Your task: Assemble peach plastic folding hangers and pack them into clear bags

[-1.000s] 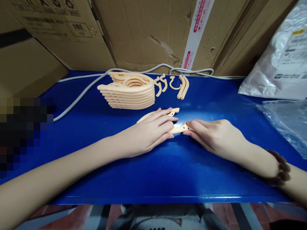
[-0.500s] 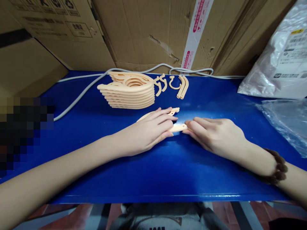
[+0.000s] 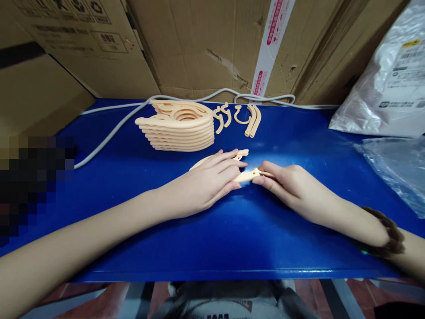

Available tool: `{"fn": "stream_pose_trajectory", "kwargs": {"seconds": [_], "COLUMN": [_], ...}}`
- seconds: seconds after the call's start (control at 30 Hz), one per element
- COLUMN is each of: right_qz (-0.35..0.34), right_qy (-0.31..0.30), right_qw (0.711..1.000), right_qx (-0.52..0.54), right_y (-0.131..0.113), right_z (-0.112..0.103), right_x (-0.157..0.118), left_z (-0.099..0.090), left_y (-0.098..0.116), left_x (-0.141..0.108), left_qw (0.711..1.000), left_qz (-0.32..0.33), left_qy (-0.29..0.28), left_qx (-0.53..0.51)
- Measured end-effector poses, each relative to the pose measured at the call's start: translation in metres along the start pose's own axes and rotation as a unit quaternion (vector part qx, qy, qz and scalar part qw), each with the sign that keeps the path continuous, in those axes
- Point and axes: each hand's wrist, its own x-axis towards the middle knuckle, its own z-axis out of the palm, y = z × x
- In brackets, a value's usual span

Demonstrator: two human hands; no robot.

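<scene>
- Right hand [image 3: 294, 186] has rolled since the earlier frame, thumb now in view, and the joint end by its fingertips shows more; left hand [image 3: 212, 184] about unchanged.
- Right grip: thumb and fingers pinched on a slim beige part [image 3: 267, 174] at the right end of the beige frame [image 3: 246, 177]. Can't tell if it's seated.
- Left grip: palm down over the frame, thumb along its near side, holding it to the bench [image 3: 232, 248]. Much of the frame is hidden.
- Risk: slim part may skew or pop out if pushed off-axis. Frame could pivot if left pressure eases, smooth bench not helping much.
- Beyond, left to right: stack of beige frames [image 3: 177, 133], two small hooks [image 3: 227, 116], bigger hook [image 3: 243, 120], two curved arms [image 3: 255, 122]. A careless reach could scatter the loose bits.
- Far: grey cable [image 3: 114, 133] passing behind the stack, snag risk; cardboard [image 3: 199, 53] at back.
</scene>
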Motion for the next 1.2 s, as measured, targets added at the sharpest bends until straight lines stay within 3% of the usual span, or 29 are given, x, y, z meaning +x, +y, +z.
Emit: {"fn": "stream_pose_trajectory", "kwargs": {"seconds": [0.23, 0.43, 0.77, 1.2], "right_qz": [-0.031, -0.09, -0.109, -0.18], "right_qy": [0.021, 0.069, 0.069, 0.118], "right_qw": [0.99, 0.948, 0.931, 0.868], "right_qx": [-0.138, -0.297, -0.341, -0.447], "right_y": [0.0039, 0.0052, 0.0061, 0.0054], "right_z": [0.0048, 0.0064, 0.0056, 0.0042], "right_x": [-0.0038, -0.0051, -0.0058, -0.0068], "left_z": [0.0004, 0.0015, 0.0015, 0.0007], "left_y": [-0.0005, -0.0024, -0.0026, -0.0006], "left_x": [-0.0009, -0.002, -0.0019, -0.0019], "left_qw": [1.0, 1.0, 1.0, 1.0], "left_qz": [0.003, 0.01, 0.014, 0.013], "left_qy": [-0.005, -0.005, -0.003, 0.002], "left_qx": [0.006, 0.015, 0.016, 0.016]}}
